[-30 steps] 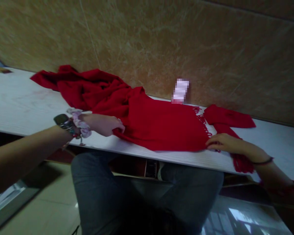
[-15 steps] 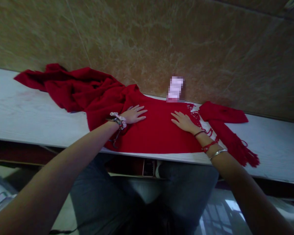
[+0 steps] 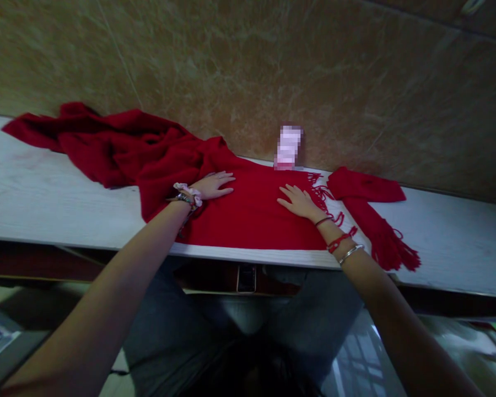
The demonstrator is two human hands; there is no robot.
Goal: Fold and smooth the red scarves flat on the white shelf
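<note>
A red fringed shawl or large scarf (image 3: 256, 215) lies along the white narrow tabletop, flat in the middle and bunched in loose folds to the left. My left hand (image 3: 214, 186) rests on it palm down, fingers spread, beside the folds. Palm down on the flat part, near the fringed end, lies my right hand (image 3: 298, 202), its fingers apart. Just right of the fringe sits a second red fringed scarf (image 3: 364, 193), folded over, with its tassels toward the front edge.
The white tabletop (image 3: 446, 237) runs against a brown marbled wall (image 3: 215, 66). A blurred-out pink and white upright item (image 3: 288, 148) stands at the wall behind the shawl. Below the front edge, a phone (image 3: 246, 278) lies on a shelf above my legs.
The whole view has shifted slightly, so everything appears a little further left and higher. Both hands stay flat on the shawl, with little visible change in the cloth.
</note>
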